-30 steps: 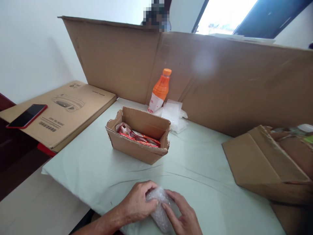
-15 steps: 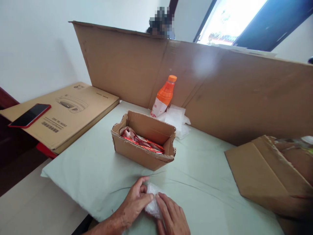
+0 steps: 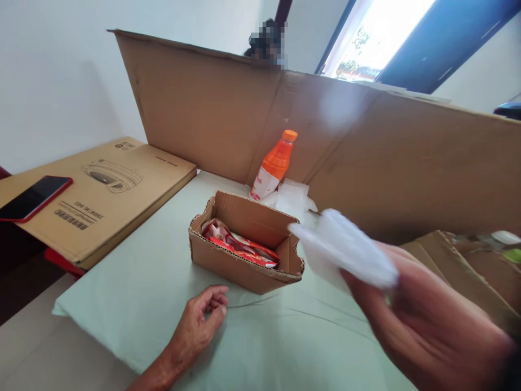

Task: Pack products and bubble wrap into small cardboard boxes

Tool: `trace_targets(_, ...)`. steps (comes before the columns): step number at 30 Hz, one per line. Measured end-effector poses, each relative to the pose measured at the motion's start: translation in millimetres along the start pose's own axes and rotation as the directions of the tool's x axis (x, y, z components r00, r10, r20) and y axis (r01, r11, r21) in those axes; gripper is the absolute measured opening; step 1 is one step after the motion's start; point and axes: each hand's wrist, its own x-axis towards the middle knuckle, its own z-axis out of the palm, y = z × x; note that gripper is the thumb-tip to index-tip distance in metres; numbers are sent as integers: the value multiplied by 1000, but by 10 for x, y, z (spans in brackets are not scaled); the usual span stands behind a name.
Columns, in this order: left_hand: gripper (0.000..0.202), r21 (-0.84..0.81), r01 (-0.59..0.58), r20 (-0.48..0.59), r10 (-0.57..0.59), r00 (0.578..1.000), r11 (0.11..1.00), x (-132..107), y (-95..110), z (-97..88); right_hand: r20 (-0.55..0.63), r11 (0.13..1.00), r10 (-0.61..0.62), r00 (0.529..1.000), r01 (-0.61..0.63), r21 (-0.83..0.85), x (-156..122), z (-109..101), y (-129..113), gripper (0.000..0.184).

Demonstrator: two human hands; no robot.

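My right hand is raised at the right and closed on a whitish piece of bubble wrap, blurred by motion. Whether anything is wrapped inside does not show. My left hand rests low over the table with loosely curled fingers, thumb apart, holding nothing. Just beyond it stands an open cardboard box with torn upper edges. Red and white printed packets lie inside that box.
A leaning orange bottle and folded clear plastic sheets are by a tall cardboard panel. At left, a phone lies on a flat carton. Another cardboard box is at right. A person's head shows behind the panel.
Both hands were on the bubble wrap at the table's near side. My right hand has lifted it up and rightward, while my left hand has let go and shifted left.
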Motion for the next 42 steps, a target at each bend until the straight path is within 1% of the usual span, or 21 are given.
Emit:
trace_targets(1, 36, 32, -13, -15, 13, 1000, 999, 18, -19, 12, 28, 997, -82, 996, 82, -13, 221, 132, -69, 26)
trace_targets(3, 32, 78, -60, -28, 63, 998, 995, 41, -48, 53, 193, 950, -270, 943, 294, -109, 593, 450, -173, 26)
trace_targets(4, 30, 97, -94, -31, 97, 995, 991, 49, -56, 72, 317, 915, -310, 896, 372, -157, 734, 616, -208, 24)
trace_targets(5, 28, 114, -131, -34, 135, 990, 985, 54, -62, 87, 448, 875, -316, 836, 440, -203, 843, 775, -232, 22)
trace_targets(7, 24, 149, -200, -35, 207, 978, 968, 64, -67, 99, 664, 803, -244, 707, 531, -270, 972, 1052, -259, 17)
trace_targets(9, 23, 179, -253, -32, 263, 964, 951, 73, -72, 95, 784, 752, -156, 601, 587, -300, 1016, 1259, -264, 17)
trace_targets(10, 22, 194, -273, -30, 284, 958, 942, 76, -75, 90, 817, 744, -124, 563, 598, -299, 1019, 1334, -260, 18)
trace_targets(12, 22, 226, -311, -27, 325, 945, 923, 79, -89, 84, 860, 764, -75, 505, 584, -276, 1015, 1431, -241, 20)
trace_targets(15, 23, 243, -356, -19, 371, 928, 902, 74, -118, 87, 898, 807, -11, 440, 534, -252, 1019, 1483, -207, 21)
trace_targets(19, 22, 238, -360, -9, 372, 928, 902, 69, -136, 90, 910, 801, 88, 406, 514, -307, 1049, 1535, -191, 25)
trace_targets(24, 18, 256, -344, -9, 358, 934, 904, 73, -104, 80, 919, 801, 115, 376, 512, -310, 1073, 1585, -209, 25)
trace_targets(26, 18, 256, -330, -7, 343, 939, 909, 73, -91, 79, 912, 787, 101, 397, 529, -318, 1064, 1524, -227, 25)
trace_targets(29, 17, 252, -306, 3, 316, 949, 918, 69, -81, 80, 867, 743, 60, 494, 558, -370, 1038, 1372, -263, 25)
trace_targets(30, 18, 252, -304, 4, 313, 950, 919, 67, -80, 81, 853, 729, 61, 519, 560, -393, 1032, 1326, -275, 24)
trace_targets(31, 18, 251, -304, 1, 314, 950, 919, 65, -80, 81, 845, 720, 72, 530, 559, -411, 1031, 1290, -286, 23)
trace_targets(32, 19, 251, -305, -3, 316, 949, 919, 64, -80, 80, 845, 717, 89, 527, 555, -422, 1034, 1268, -295, 23)
trace_targets(34, 20, 256, -307, -3, 318, 948, 917, 66, -77, 75, 865, 725, 126, 485, 551, -414, 1051, 1269, -304, 24)
trace_targets(36, 20, 270, -310, 3, 321, 947, 912, 72, -70, 70, 888, 741, 133, 439, 552, -383, 1069, 1321, -298, 26)
trace_targets(38, 20, 284, -316, 5, 328, 945, 905, 80, -63, 73, 903, 749, 119, 413, 559, -354, 1076, 1395, -284, 26)
trace_targets(40, 19, 284, -319, -1, 333, 943, 904, 82, -60, 85, 906, 752, 106, 410, 563, -343, 1072, 1448, -273, 27)
trace_targets(42, 19, 270, -315, -9, 330, 944, 910, 75, -64, 92, 901, 757, 101, 421, 555, -345, 1068, 1425, -265, 25)
